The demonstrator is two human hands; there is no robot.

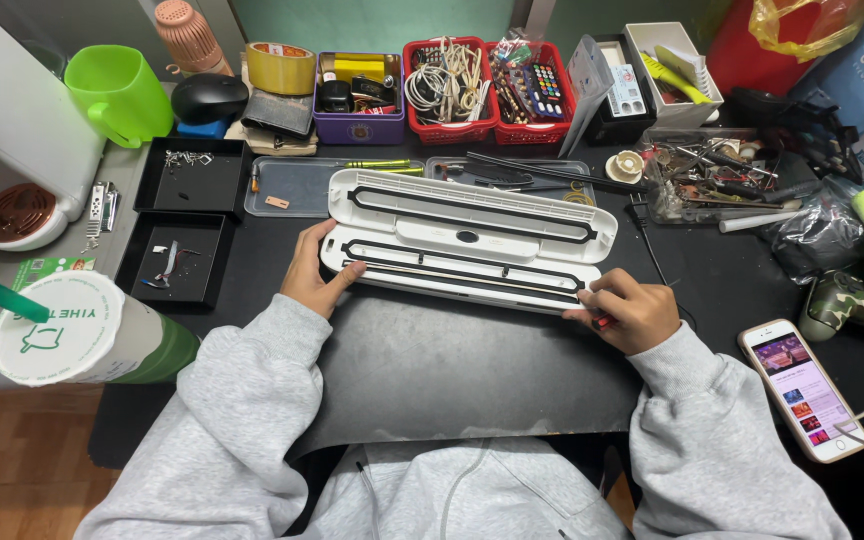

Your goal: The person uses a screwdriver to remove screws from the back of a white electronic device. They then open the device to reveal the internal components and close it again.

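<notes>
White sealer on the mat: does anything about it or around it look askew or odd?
The white sealer lies open and slightly tilted, its right end nearer the person. The left hand steadies its left end; the right hand presses a small red-tipped tool at its front right edge. Nothing looks spilled or broken.

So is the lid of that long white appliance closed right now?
No, the white appliance lies hinged open on the black mat, its inner black seals showing, with the left hand at its end.

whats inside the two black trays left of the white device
The upper black tray holds a small heap of screws. The lower black tray holds a few small loose parts, too small to identify. Nothing covers either.
</notes>
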